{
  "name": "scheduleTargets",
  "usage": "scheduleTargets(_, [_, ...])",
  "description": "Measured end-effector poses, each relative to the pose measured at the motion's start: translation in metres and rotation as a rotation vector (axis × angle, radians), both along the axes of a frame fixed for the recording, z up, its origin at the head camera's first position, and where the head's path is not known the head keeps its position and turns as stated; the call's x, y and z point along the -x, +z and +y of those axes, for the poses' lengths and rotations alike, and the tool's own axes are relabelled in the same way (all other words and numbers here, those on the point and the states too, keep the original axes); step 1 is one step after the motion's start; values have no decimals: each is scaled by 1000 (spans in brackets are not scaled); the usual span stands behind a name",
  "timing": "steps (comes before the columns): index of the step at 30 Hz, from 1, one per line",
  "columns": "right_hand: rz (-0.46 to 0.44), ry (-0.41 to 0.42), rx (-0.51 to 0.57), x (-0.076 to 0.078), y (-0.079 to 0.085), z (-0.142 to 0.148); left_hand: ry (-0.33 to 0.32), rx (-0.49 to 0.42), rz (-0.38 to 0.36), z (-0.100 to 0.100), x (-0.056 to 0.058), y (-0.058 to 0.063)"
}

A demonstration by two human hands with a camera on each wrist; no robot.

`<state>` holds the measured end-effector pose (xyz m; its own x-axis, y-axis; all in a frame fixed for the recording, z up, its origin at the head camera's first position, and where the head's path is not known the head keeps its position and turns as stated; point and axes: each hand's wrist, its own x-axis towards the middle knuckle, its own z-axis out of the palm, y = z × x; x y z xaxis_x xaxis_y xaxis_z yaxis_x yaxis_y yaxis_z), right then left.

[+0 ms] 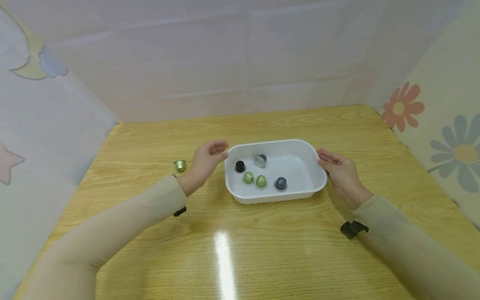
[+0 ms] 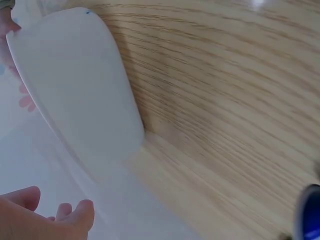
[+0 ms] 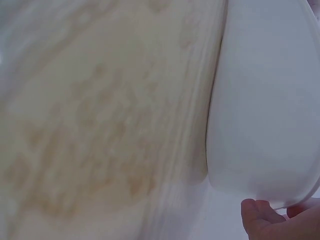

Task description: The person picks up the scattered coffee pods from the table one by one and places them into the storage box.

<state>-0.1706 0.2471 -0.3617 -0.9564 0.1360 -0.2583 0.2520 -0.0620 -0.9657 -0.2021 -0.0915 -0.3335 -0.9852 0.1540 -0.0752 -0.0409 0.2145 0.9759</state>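
A white plastic tub (image 1: 275, 196) with rounded corners stands on the table. Several coffee capsules lie inside: a black one (image 1: 240, 166), green ones (image 1: 261, 181), a dark grey one (image 1: 280, 183) and one tipped on its side (image 1: 260, 161). My right hand (image 1: 339, 171) pinches the tub's right rim; its fingertips (image 3: 250, 207) show at the rim in the right wrist view. Beside the left rim is my left hand (image 1: 206, 162), fingers relaxed, apart from the tub (image 2: 75, 85) in the left wrist view. Left of that hand, a green capsule (image 1: 180, 165) sits rim up on the table.
The wood-grain table (image 1: 277, 250) is bounded at the back by a pale wall covering (image 1: 240, 62). Printed side panels with flowers (image 1: 399, 108) stand to the right, and others to the left. A dark blue object (image 2: 311, 215) is cut off at the left wrist view's edge.
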Motion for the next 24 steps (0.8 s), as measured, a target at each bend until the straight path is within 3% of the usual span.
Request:
scheduleTargets(8, [-4, -25, 33, 0, 0, 1, 20, 12, -17, -30, -7, -1])
scheduleTargets(17, [7, -24, 21, 0, -1, 0, 62, 94, 43, -58, -12, -3])
scheduleTargets(24, [12, -32, 31, 2, -2, -1, 88, 129, 34, -78, -13, -6])
